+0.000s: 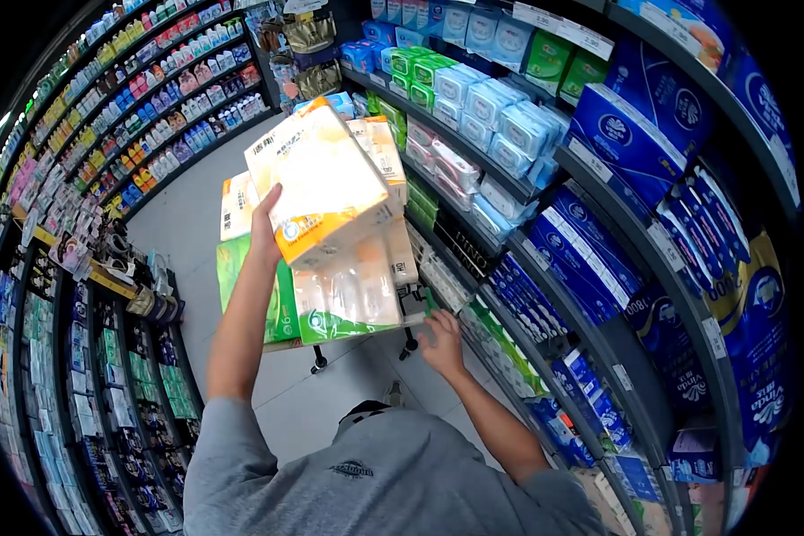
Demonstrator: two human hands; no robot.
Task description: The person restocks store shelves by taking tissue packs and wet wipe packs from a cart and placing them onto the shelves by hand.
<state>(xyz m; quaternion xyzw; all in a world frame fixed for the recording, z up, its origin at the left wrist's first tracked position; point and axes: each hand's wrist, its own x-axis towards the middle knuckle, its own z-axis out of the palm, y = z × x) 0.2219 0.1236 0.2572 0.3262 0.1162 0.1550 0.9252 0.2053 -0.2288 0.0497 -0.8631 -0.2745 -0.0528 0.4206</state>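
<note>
Aisle [281, 397]: shelving [545, 259] right
Orange-white pack [326, 179]: right-far of left hand [263, 225], long axis near-far, skewed
Left hand: nearer, gripping edge
Right hand [443, 343]: fingers spread

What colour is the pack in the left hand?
Whitish with orange edges: the pack in the left hand, best seen in the head view.

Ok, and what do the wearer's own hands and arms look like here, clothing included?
The left hand and right hand are bare, with no gloves visible. The forearms are uncovered too. Short grey sleeves end around the elbows, part of a grey T-shirt with a small dark print.
</note>
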